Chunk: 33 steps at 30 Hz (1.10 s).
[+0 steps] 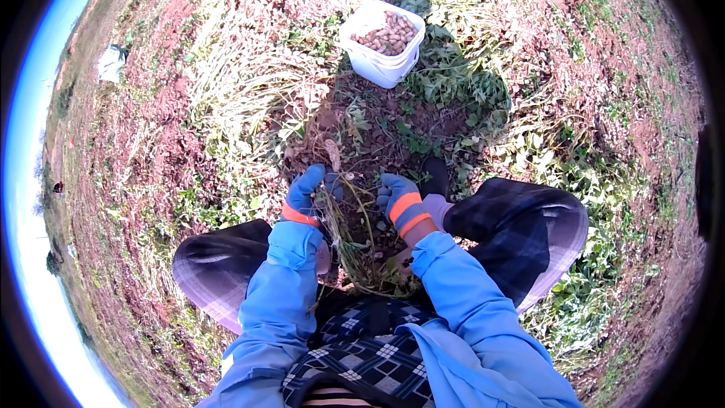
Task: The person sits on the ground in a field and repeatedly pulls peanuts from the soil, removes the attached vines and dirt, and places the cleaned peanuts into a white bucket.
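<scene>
My left hand, in a grey-blue glove with an orange cuff, grips an uprooted peanut plant near its roots. The stems trail down between my forearms towards my lap. Beyond my left fingers a pale peanut pod shows beside the tangled roots. My right hand, gloved alike, is just right of the plant with its fingers curled. Whether it pinches a pod or a stem is hidden. A white plastic bucket stands ahead of my hands, partly filled with peanut pods.
Pulled peanut plants lie in a heap to the left of the bucket. More leafy plants lie at the right. My bent legs flank the work area. A white sack rests farther off at the left.
</scene>
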Each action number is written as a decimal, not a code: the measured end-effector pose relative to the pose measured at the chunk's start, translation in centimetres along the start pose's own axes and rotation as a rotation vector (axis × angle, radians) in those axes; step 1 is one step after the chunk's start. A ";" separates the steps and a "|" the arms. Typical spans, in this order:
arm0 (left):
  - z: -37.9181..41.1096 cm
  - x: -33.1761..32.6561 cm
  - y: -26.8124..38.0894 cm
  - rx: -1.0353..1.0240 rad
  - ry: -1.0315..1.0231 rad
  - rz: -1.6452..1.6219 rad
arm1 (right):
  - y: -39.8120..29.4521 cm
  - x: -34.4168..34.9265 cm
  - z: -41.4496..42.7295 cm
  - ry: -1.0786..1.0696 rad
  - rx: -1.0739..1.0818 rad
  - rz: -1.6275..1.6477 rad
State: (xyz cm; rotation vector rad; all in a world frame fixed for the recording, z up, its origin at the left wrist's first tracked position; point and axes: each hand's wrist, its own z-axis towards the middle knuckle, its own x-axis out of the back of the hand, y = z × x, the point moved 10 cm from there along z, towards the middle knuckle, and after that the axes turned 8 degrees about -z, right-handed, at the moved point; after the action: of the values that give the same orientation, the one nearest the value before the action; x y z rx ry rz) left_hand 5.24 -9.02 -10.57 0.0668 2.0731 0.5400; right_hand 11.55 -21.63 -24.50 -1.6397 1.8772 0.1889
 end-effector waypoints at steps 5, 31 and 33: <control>-0.2 -1.1 0.0 0.058 -0.108 -0.038 | -1.9 -4.4 -2.4 -0.350 0.036 0.207; -0.2 3.3 2.9 -0.118 0.268 0.252 | -9.1 -3.2 -5.0 -0.061 0.431 -0.169; 0.3 3.6 2.9 -0.133 0.244 0.261 | -8.2 -6.3 -7.6 -0.187 0.447 -0.322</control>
State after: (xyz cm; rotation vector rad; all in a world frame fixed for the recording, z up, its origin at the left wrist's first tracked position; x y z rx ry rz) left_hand 3.08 -5.34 -12.41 0.2042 2.2736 0.8818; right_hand 16.65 -21.86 -12.68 -1.5205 1.3698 -0.1943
